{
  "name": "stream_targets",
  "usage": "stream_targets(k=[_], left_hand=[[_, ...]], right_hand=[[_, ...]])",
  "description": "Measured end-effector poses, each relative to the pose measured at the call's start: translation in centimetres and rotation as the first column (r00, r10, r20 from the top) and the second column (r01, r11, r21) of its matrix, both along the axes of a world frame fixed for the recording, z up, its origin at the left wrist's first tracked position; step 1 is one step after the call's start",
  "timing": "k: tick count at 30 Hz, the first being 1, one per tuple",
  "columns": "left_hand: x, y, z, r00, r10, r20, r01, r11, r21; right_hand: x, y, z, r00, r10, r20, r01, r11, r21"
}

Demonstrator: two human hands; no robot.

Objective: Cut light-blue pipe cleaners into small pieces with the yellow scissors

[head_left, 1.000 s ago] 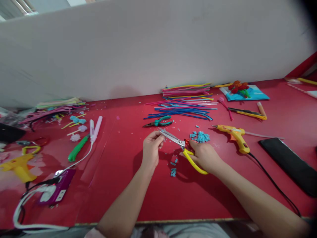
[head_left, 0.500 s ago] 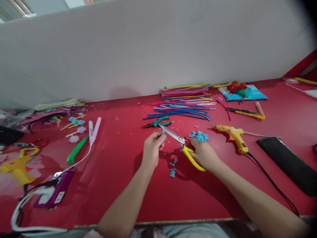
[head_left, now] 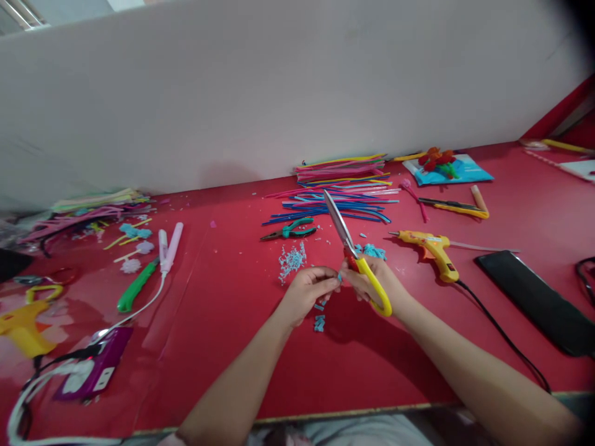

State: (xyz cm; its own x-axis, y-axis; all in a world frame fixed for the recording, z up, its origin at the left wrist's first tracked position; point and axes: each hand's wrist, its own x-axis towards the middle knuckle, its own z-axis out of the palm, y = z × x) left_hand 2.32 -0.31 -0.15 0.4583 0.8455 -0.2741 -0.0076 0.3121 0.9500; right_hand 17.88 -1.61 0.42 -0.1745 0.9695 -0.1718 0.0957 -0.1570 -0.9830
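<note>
Between the fingertips of my left hand point(head_left: 307, 292) is a small blue piece point(head_left: 339, 277), pinched tight. My right hand point(head_left: 372, 279) grips a pair of scissors point(head_left: 341, 224) with yellow handles, blades together and pointing up and away. The right fingertips meet the left ones at the blue piece. Just beyond my left hand lies a heap of fine blue clippings point(head_left: 292, 260). Several short blue pieces point(head_left: 320, 323) rest below my hands, and a pile of blue pieces point(head_left: 373, 251) sits behind the right one.
Green-handled pliers point(head_left: 289, 230) and bundles of coloured stems point(head_left: 344, 186) lie beyond my hands. To the right are a yellow glue gun point(head_left: 432, 244) and a black phone point(head_left: 530, 300). A purple power strip point(head_left: 105, 359), a green-handled tool point(head_left: 138, 286) and a pink straightener point(head_left: 171, 248) are left.
My left hand has moved right and nearer, meeting my right hand. The scissors have swung from pointing left to pointing up, blades now together. The clippings heap has come into view.
</note>
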Motion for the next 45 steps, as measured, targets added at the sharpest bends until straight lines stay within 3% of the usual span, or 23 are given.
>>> stream_targets(k=[10, 17, 20, 24, 27, 31, 37, 45], left_hand=[[0.3, -0.1, -0.1, 0.986, 0.122, -0.115, -0.094, 0.97, 0.225], [-0.5, 0.7, -0.4, 0.951, 0.309, -0.011, -0.307, 0.949, 0.069], [-0.8, 1.1, -0.6, 0.903, 0.421, 0.09, -0.423, 0.906, 0.007], [-1.2, 1.4, -0.5, 0.826, 0.525, 0.205, -0.534, 0.845, -0.015], [-1.5, 1.6, -0.4, 0.79, 0.563, 0.245, -0.578, 0.816, -0.011], [-1.7, 1.6, -0.3, 0.766, 0.583, 0.269, -0.608, 0.793, 0.012], [-1.7, 1.6, -0.2, 0.773, 0.595, 0.219, -0.625, 0.773, 0.106], [-1.7, 1.6, 0.0, 0.747, 0.604, 0.279, -0.641, 0.766, 0.058]], right_hand=[[0.1, 0.3, -1.2, 0.975, -0.01, 0.223, -0.012, 0.995, 0.097], [0.6, 0.7, -1.4, 0.902, -0.096, 0.421, 0.006, 0.977, 0.212], [0.6, 0.5, -1.0, 0.794, -0.089, 0.602, -0.065, 0.971, 0.23], [0.5, -0.1, -0.7, 0.576, -0.047, 0.816, -0.206, 0.958, 0.2], [0.4, -0.3, -0.8, 0.458, -0.025, 0.888, -0.283, 0.943, 0.173], [0.3, -0.4, -0.8, 0.367, -0.033, 0.93, -0.344, 0.924, 0.169], [0.3, -0.5, -0.6, 0.343, -0.087, 0.935, -0.357, 0.909, 0.215], [0.3, -0.4, -1.0, 0.369, -0.049, 0.928, -0.342, 0.921, 0.185]])
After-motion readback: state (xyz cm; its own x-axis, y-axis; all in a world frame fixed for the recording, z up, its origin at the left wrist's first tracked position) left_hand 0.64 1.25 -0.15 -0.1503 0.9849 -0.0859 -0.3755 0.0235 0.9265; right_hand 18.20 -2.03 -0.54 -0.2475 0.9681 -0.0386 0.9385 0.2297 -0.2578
